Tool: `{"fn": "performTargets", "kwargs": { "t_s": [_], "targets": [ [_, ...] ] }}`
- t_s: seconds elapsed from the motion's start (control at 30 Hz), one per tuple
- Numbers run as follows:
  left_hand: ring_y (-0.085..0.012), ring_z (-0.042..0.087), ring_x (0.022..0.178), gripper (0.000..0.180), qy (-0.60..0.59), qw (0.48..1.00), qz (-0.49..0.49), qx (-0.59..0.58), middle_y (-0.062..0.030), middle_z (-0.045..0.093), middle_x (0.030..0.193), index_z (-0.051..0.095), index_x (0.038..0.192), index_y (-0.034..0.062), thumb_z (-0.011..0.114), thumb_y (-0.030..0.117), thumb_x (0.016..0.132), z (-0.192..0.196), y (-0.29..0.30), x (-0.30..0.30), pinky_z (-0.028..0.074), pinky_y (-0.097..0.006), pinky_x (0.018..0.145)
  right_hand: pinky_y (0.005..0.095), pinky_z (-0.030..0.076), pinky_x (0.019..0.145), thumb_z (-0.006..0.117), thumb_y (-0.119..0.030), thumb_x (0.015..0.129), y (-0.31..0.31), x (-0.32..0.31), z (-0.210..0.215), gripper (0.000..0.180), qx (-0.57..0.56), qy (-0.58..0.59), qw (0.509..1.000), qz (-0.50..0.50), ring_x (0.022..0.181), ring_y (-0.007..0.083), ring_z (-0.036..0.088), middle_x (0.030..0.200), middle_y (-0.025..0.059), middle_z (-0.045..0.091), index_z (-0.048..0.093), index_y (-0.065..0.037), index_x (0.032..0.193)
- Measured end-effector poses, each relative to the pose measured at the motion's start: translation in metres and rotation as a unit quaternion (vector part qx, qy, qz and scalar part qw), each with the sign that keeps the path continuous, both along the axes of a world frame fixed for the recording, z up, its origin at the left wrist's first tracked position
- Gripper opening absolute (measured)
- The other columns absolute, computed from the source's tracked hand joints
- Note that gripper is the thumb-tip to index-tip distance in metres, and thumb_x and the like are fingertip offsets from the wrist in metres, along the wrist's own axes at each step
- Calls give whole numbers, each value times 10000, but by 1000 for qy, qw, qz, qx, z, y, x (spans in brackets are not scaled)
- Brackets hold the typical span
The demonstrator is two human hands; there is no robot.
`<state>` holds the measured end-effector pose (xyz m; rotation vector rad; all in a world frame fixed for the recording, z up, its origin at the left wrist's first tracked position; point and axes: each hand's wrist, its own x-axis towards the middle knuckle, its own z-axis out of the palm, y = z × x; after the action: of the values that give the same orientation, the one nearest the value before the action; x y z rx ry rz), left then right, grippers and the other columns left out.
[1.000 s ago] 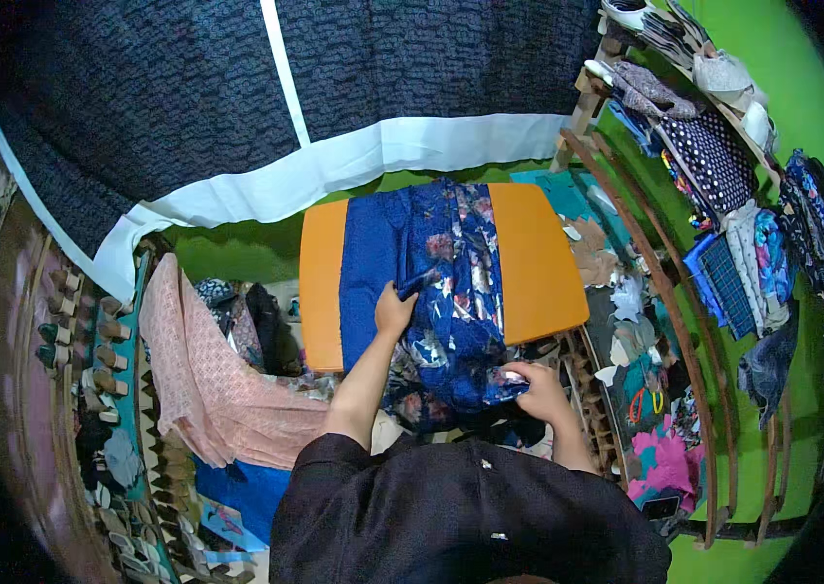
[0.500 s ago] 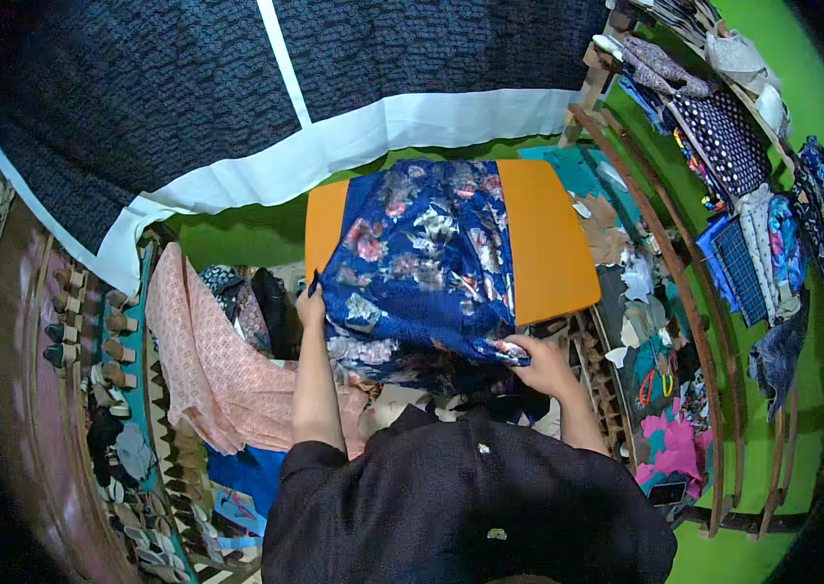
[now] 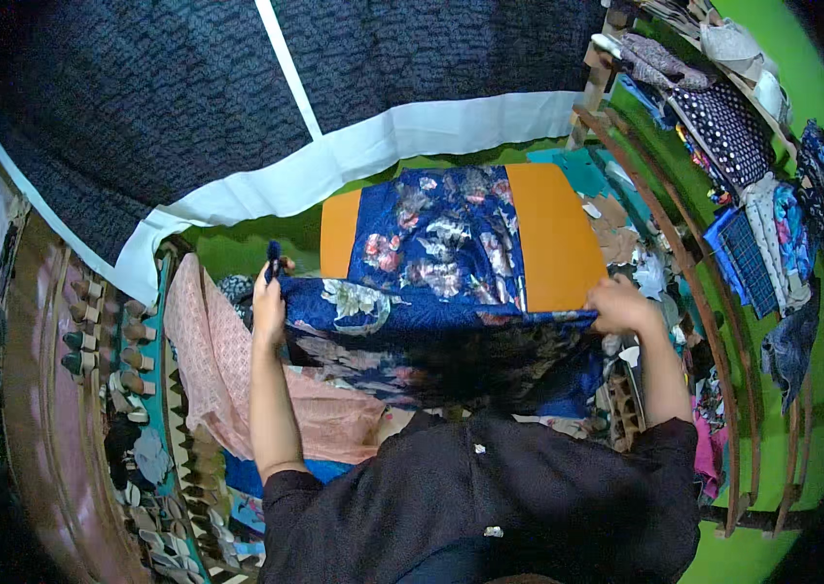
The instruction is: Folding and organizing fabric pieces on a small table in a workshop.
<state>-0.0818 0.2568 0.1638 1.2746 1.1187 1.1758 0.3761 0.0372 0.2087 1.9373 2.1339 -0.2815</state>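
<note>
A dark blue fabric with pink and white flowers [image 3: 436,238] lies over the orange board [image 3: 558,238], and its near part hangs down in front of me. My left hand [image 3: 271,292] is closed on the fabric's left edge, with a small dark blue bit standing up above the fingers. At the other end, my right hand [image 3: 619,305] pinches the same edge beside the board's near right corner. Between the two hands the edge is stretched nearly straight. The lower folds are shadowed and partly hidden by my black-clad body.
Pink patterned cloth [image 3: 227,360] drapes at the left, near racks of shoes [image 3: 135,360]. Scraps of cloth and paper [image 3: 616,229] lie right of the board. Wooden rails [image 3: 680,263] and hanging clothes [image 3: 733,136] stand at the right. A dark curtain [image 3: 188,107] closes the far side.
Both hands have moved apart and upward, the left to the left and the right to the right. The fabric's near edge, bunched before, is now pulled wide and lifted.
</note>
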Motion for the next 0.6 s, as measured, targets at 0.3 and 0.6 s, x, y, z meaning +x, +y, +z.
{"fn": "performTargets", "kwargs": {
  "t_s": [0.3, 0.6],
  "targets": [
    [-184, 495, 1017, 769, 456, 711, -535, -8, -115, 555, 1092, 448, 1189, -7, 799, 183, 531, 111, 95, 42, 362, -283, 901, 348, 447, 609, 682, -233, 624, 141, 73, 86, 253, -193, 82, 977, -32, 684, 204, 592, 757, 97, 638, 625, -45, 783],
    [-394, 160, 1252, 981, 368, 847, 272, 269, -262, 93, 1358, 79, 1351, 181, 702, 353, 613, 77, 218, 178, 128, -612, 948, 610, 143, 959, 723, -240, 633, 353, 69, 64, 898, 488, -9, 822, -293, 1272, 325, 172, 1372, 163, 181, 167, -262, 1338]
  ]
}}
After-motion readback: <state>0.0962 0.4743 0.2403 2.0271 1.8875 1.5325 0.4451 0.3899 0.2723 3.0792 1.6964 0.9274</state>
